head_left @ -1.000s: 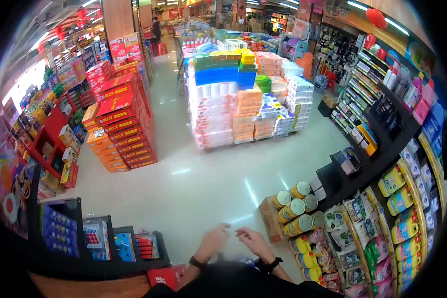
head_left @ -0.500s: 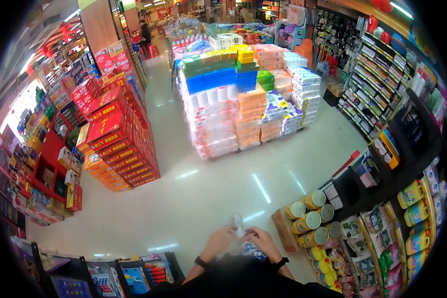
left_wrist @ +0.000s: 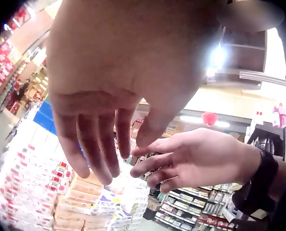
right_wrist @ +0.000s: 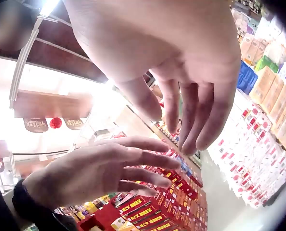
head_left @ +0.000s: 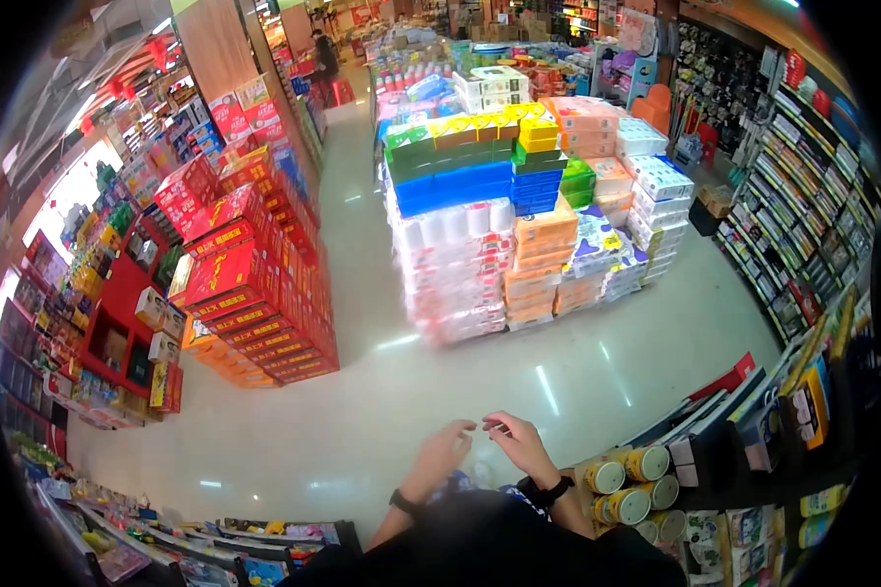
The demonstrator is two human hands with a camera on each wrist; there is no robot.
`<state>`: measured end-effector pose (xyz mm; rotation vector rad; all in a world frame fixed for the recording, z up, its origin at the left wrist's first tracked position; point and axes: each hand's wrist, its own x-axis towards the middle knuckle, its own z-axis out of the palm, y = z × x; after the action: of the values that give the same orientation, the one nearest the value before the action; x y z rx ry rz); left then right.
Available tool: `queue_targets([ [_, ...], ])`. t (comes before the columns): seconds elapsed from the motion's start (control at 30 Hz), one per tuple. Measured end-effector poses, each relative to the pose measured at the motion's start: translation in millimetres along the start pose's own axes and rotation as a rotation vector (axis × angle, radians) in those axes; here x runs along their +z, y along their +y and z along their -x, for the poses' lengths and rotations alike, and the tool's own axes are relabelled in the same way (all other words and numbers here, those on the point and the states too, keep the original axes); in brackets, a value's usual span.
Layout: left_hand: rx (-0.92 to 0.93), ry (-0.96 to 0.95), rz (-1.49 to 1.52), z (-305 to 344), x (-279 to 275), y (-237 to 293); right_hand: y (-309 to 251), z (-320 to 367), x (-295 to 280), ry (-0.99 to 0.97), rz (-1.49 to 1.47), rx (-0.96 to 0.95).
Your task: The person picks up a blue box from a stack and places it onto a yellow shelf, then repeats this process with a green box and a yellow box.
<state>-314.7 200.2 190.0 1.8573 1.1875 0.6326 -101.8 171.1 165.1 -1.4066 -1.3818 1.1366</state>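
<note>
**Hovering bare hands in a shop aisle, fingers loose**

So nearest to the camera, the left hand (head_left: 440, 458) and right hand (head_left: 521, 445) are up in front of the body, fingertips facing each other with a slim gap in the head view. Fingers on both are relaxed and slightly bent, spread a bit, thumbs away from the palms, and neither has hold of anything. There's a dark band (head_left: 404, 503) on the left wrist and another dark band (left_wrist: 264, 168) on the right.

Closest goods are the yellow cans (head_left: 622, 507) with pale lids, grouped at the lower right, near the right forearm and apart from the fingers.

Past the hands it's shiny pale floor (head_left: 362, 435). Then a tall stack of red cartons (head_left: 264, 318) on the left and a big pile of wrapped paper packs (head_left: 455, 279) in the middle, blue, green and yellow ones on top. Shelving (head_left: 803, 196) runs along the right.

Way back: an orange chair (head_left: 653, 106), a red stool (head_left: 343, 92) and a person in dark clothes (head_left: 325, 57).
</note>
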Motion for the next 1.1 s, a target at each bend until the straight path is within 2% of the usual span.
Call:
queue_targets([
  [0.17,-0.001,0.036,0.062,-69.0,-11.7,-35.1,8.6,-55.9,-1.2,-0.083,-0.07,0.063],
  [0.27,-0.185,-0.025,0.056,-117.0,-35.5,-41.8,13.8,-103.3,-2.5,-0.105,-0.075,0.07],
  [0.37,-0.047,0.044,0.081,-174.4,-54.7,-72.0,12.1,-156.3,-4.2,-0.096,-0.063,0.062],
  [0.5,-0.024,0.098,0.064,-250.3,-92.2,-96.7,-10.3,-240.1,-11.5,-0.12,-0.005,0.062],
  [0.6,0.038,0.176,0.08,-310.2,-126.1,-106.0,-25.5,-310.3,-8.5,-0.074,-0.06,-0.006],
  [0.7,0.108,0.257,0.076,-358.2,-158.6,-127.5,-36.5,-375.2,-6.1,-0.066,-0.078,0.038],
  [0.77,0.115,0.266,0.138,-389.8,-184.6,-120.6,-64.1,-414.4,-4.2,-0.055,-0.042,-0.051],
  [0.87,0.139,0.291,0.044,-434.9,-218.3,-128.3,-99.4,-458.6,-8.1,-0.057,-0.053,-0.144],
  [0.97,0.097,0.391,0.085,-471.0,-250.4,-110.9,-145.3,-499.0,-28.0,-0.013,-0.028,-0.267],
  [1.07,0.176,0.484,-0.051,-525.0,-278.2,-116.0,-205.5,-517.3,-64.3,0.164,-0.108,-0.415],
  [1.1,0.172,0.493,-0.029,-538.1,-287.3,-110.2,-229.6,-523.1,-74.5,0.251,-0.131,-0.59],
])
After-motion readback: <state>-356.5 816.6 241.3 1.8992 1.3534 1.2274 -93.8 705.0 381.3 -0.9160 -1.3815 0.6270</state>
